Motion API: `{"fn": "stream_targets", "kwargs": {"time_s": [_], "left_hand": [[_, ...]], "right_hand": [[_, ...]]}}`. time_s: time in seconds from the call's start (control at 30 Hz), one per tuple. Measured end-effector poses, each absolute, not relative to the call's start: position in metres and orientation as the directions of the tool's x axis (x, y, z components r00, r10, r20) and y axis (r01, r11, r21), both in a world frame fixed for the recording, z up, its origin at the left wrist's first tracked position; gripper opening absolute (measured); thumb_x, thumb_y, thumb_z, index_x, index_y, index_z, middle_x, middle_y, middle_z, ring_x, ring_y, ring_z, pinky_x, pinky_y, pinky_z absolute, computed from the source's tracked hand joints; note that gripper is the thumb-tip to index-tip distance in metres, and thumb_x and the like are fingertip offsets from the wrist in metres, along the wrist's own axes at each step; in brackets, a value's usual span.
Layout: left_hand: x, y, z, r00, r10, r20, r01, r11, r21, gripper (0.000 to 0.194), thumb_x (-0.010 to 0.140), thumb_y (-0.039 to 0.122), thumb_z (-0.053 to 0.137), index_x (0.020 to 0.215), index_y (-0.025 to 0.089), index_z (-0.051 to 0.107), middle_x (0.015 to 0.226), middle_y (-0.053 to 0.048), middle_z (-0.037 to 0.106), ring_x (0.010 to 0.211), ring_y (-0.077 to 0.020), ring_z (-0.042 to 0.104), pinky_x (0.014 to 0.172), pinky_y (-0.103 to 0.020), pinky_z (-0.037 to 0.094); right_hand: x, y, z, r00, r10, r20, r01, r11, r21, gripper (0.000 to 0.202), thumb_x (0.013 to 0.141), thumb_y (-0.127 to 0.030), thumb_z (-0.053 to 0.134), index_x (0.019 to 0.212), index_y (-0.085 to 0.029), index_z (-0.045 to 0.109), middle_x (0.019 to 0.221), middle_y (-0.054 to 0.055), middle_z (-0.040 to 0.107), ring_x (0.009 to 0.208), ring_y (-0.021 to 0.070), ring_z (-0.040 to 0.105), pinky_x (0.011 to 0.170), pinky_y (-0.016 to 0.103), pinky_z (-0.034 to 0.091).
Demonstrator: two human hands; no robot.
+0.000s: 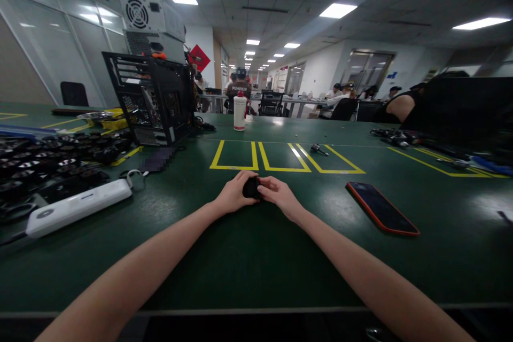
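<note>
A small, dark, rounded object (250, 188) is held between my two hands, low over the green table; its kind is too dark to make out. My left hand (233, 193) curls round its left side, fingers above and thumb below. From the right, my right hand (279, 196) presses its fingertips together at the object's edge. Just beyond both hands, yellow tape outlines (232, 168) mark the tabletop. A small dark metallic part (319, 149) lies within the rightmost of these outlines.
An orange-edged phone (382, 208) lies to the right. On the left are a white power strip (80, 207), a heap of black parts (52, 165) and an open computer case (160, 99). A white bottle (239, 112) stands at the back. Several people sit farther off.
</note>
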State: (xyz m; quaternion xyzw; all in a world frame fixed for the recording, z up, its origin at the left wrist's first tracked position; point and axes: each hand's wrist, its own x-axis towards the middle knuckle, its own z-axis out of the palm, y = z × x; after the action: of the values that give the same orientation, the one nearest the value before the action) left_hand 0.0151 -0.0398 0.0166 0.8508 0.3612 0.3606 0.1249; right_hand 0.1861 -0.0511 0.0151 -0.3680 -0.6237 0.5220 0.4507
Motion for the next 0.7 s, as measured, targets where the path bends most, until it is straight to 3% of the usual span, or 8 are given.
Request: {"fn": "stream_targets", "kwargs": {"time_s": [0.13, 0.3, 0.47, 0.7], "left_hand": [[0.0123, -0.0362, 0.0158, 0.466, 0.706, 0.533, 0.532, -0.705, 0.469, 0.058, 0.059, 0.027, 0.068, 0.111, 0.022, 0.041, 0.110, -0.005, 0.048, 0.102, -0.0212, 0.048, 0.087, -0.036, 0.041], [0.0087, -0.0329, 0.0138, 0.461, 0.702, 0.543, 0.537, -0.707, 0.459, 0.058, 0.059, 0.028, 0.068, 0.110, 0.022, 0.042, 0.109, -0.004, 0.048, 0.101, -0.0207, 0.048, 0.087, -0.036, 0.040], [0.0089, -0.0344, 0.0125, 0.448, 0.708, 0.546, 0.541, -0.701, 0.465, 0.057, 0.059, 0.025, 0.066, 0.110, 0.022, 0.041, 0.108, -0.004, 0.048, 0.101, -0.0204, 0.048, 0.087, -0.035, 0.041], [0.0092, -0.0365, 0.0141, 0.457, 0.711, 0.535, 0.556, -0.698, 0.452, 0.057, 0.059, 0.026, 0.066, 0.110, 0.022, 0.041, 0.109, -0.004, 0.048, 0.101, -0.0211, 0.049, 0.085, -0.035, 0.042]], "right_hand": [[0.1810, -0.0492, 0.0133, -0.284, 0.946, 0.155, -0.033, 0.152, -0.988, 0.030, 0.069, -0.034, 0.059, 0.094, -0.020, 0.054, 0.097, 0.004, 0.058, 0.093, 0.0159, 0.054, 0.081, 0.035, 0.045], [0.1783, -0.0451, 0.0123, -0.313, 0.930, 0.191, 0.007, 0.203, -0.979, 0.035, 0.070, -0.028, 0.059, 0.104, -0.020, 0.051, 0.108, 0.006, 0.055, 0.099, 0.0168, 0.053, 0.087, 0.036, 0.042], [0.1779, -0.0491, 0.0136, -0.364, 0.895, 0.258, -0.065, 0.252, -0.966, 0.034, 0.066, -0.022, 0.062, 0.099, -0.019, 0.053, 0.107, 0.004, 0.056, 0.101, 0.0165, 0.053, 0.091, 0.034, 0.039], [0.1764, -0.0506, 0.0129, -0.280, 0.932, 0.231, 0.001, 0.241, -0.971, 0.028, 0.070, -0.032, 0.058, 0.094, -0.019, 0.054, 0.098, 0.003, 0.058, 0.092, 0.0147, 0.055, 0.087, 0.033, 0.042]]}}
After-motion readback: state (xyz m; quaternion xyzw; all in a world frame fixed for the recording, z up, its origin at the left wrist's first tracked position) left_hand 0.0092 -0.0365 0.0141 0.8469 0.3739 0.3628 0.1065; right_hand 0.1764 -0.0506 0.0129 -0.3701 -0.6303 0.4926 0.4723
